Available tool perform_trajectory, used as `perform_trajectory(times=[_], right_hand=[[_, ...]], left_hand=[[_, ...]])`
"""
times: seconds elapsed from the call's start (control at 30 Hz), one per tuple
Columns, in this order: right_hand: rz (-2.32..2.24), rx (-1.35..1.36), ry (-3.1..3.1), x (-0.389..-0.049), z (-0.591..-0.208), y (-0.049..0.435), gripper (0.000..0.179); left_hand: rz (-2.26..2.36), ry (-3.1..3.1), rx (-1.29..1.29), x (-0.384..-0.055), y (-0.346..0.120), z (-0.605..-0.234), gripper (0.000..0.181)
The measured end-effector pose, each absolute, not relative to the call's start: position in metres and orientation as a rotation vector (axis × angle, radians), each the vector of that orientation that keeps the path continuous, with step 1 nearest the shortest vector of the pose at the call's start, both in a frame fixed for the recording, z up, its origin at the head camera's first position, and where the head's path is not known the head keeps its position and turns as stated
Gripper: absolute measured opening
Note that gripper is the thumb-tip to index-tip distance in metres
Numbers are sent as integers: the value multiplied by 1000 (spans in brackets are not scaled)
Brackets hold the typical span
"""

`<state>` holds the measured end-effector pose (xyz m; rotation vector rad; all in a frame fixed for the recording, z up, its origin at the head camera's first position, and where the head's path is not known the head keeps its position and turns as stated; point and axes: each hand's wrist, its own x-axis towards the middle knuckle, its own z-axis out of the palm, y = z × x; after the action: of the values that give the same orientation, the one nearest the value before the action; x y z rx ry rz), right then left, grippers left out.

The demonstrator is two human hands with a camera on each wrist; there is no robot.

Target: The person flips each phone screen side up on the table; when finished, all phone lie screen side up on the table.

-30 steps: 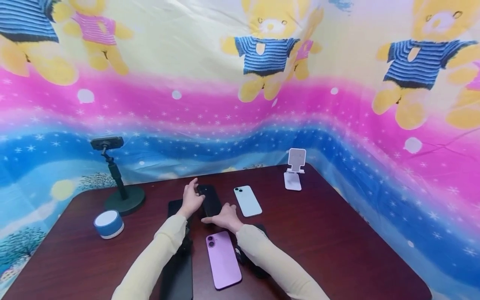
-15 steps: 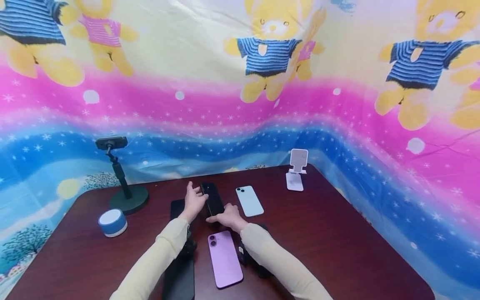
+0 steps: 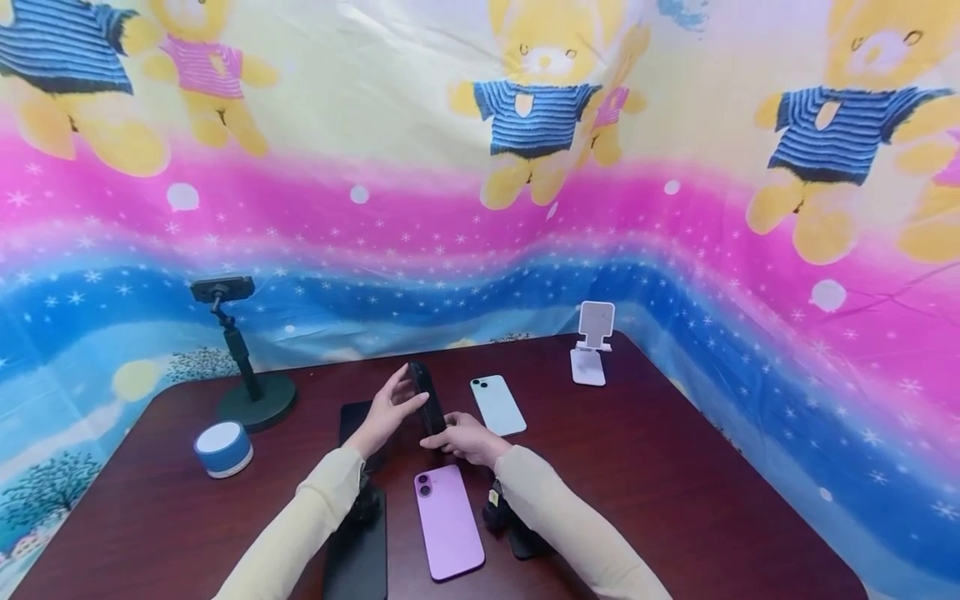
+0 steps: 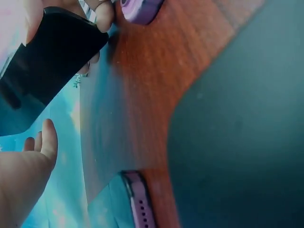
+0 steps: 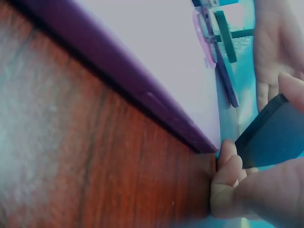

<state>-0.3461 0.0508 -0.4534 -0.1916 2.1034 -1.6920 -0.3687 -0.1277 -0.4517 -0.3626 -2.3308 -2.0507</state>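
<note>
A black phone point(image 3: 429, 404) stands tilted up on edge between my two hands, its dark screen point(image 4: 57, 52) facing the left wrist camera. My left hand point(image 3: 386, 414) holds it from the left with the thumb at the side and fingertips by the far end. The fingers of that hand point(image 4: 28, 166) look fairly straight in the left wrist view. My right hand point(image 3: 468, 439) grips the near end, thumb on one side and curled fingers point(image 5: 228, 164) on the other. Nearest to the hands on the table lie a purple phone point(image 3: 452, 525) and a mint phone point(image 3: 499, 406), backs up.
A dark green phone stand point(image 3: 255, 400) and a blue-and-white round box point(image 3: 223, 448) stand at left. At the back right is a white folding stand point(image 3: 588, 367). A long black slab point(image 3: 356, 550) lies under my left forearm, another dark flat thing point(image 3: 532, 542) under the right.
The black phone has turned from lying flat, back up, to standing tilted on edge. My left fingers have closed in along its side, and my right hand has tightened round its near end.
</note>
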Motion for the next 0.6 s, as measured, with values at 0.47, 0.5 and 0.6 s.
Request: perform_trajectory(times=[0.47, 0.5, 0.6], right_hand=[[-1672, -286, 1991, -352, -461, 56, 59], [-1668, -293, 1990, -352, -461, 56, 59], [-1629, -323, 1997, -352, -460, 58, 63]], left_hand=[[-2388, -2157, -541, -365, -137, -461, 70], [-2408, -2136, -543, -365, -137, -461, 71], [-2428, -2106, -522, -364, -137, -461, 72]])
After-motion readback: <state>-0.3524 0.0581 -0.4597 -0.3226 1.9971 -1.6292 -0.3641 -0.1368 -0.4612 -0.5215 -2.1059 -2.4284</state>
